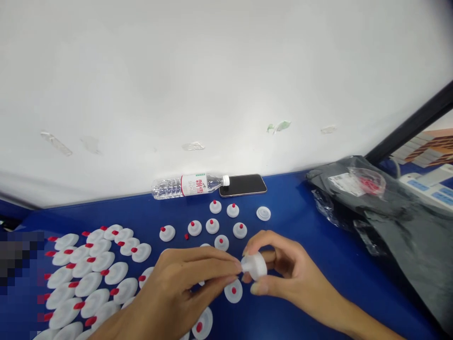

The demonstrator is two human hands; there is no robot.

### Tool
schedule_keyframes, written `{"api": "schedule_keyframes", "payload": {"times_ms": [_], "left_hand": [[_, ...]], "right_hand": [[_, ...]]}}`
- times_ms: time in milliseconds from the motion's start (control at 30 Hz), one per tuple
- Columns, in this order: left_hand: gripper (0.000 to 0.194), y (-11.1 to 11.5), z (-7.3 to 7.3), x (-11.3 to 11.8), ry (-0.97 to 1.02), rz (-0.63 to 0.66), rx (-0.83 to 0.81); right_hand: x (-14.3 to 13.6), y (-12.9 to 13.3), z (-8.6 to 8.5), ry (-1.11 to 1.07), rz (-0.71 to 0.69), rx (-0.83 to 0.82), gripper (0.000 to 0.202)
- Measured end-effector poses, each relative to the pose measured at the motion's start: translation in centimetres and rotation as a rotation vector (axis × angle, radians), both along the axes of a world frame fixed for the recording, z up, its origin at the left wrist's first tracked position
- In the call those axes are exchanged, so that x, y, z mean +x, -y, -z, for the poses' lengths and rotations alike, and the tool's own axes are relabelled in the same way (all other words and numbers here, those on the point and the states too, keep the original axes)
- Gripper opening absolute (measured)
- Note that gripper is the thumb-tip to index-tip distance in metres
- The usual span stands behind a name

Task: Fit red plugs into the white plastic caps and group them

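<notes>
My right hand [279,269] is closed around a white plastic nozzle cap [257,267], gripping its round base with the spout pointing left. At the tip of that spout, the thumb and fingers of my left hand [201,274] are pinched together. Whatever sits between those left fingertips is hidden. Below the hands lies a white disc-shaped cap [233,292] with a red tip, and another red-tipped cap [203,323] is partly covered by my left hand. Beyond my hands, a small red tip [186,236] lies loose on the blue table [293,208], near a plain white cap [264,213].
Rows of white caps with red tips [94,264] cover the table's left side. A water bottle [191,185] lies against the white wall, its neck by a phone [244,185]. At right, a dark plastic bag [396,226] carries a clear pouch of red pieces [370,183].
</notes>
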State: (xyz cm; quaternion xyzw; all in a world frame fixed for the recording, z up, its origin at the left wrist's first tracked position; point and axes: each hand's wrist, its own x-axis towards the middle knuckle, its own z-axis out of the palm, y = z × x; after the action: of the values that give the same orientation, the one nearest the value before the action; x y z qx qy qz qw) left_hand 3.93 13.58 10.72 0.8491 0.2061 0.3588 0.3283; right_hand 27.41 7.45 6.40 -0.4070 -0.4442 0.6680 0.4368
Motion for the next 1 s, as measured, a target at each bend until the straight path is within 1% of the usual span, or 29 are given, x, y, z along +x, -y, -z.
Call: {"api": "schedule_keyframes", "payload": {"times_ms": [133,267,367,467,533,600,667,733,800,833,900,1000], "left_hand": [[0.028,0.3,0.2,-0.1,0.0,0.029,-0.007],[0.032,0.6,0.2,-0.1,-0.044,0.014,0.066],[0.032,0.8,0.1,-0.4,-0.103,0.02,0.145],[0.026,0.8,-0.2,-0.9,-0.173,0.012,0.23],[0.026,0.6,-0.6,-1.2,-0.247,-0.03,0.296],[0.028,0.3,-1.0,-1.4,-0.309,-0.08,0.376],[0.034,-0.1,-1.2,-1.7,-0.403,-0.102,0.433],[0.037,-0.2,-1.1,-2.0,-0.548,-0.076,0.442],[0.037,-0.2,-0.8,-2.1,-0.712,-0.031,0.413],[0.037,-0.1,-0.5,-2.1,-0.781,-0.009,0.397],[0.041,0.0,0.1,-1.9,-0.886,0.038,0.377],[0.045,0.0,0.7,-1.4,-0.96,0.092,0.353]], "right_hand": [[-0.3,0.2,-0.2,-0.041,0.005,-0.027,0.036],[-0.5,0.4,-0.5,0.017,0.021,-0.025,0.042],[-0.6,0.5,-0.8,0.105,0.021,0.036,0.048],[-0.2,0.5,-1.0,0.183,0.01,0.127,0.058],[0.4,0.4,-0.9,0.208,0.016,0.216,0.055],[1.2,0.0,-0.8,0.258,0.097,0.31,0.041],[2.1,-0.7,-0.8,0.384,0.261,0.373,0.03],[3.0,-1.4,-0.7,0.559,0.436,0.412,0.026],[3.8,-2.1,-0.6,0.723,0.552,0.451,0.028],[4.2,-2.4,-0.5,0.785,0.585,0.469,0.029],[4.7,-2.9,-0.1,0.874,0.604,0.491,0.027],[5.2,-3.3,0.8,0.968,0.539,0.521,0.022]]}}
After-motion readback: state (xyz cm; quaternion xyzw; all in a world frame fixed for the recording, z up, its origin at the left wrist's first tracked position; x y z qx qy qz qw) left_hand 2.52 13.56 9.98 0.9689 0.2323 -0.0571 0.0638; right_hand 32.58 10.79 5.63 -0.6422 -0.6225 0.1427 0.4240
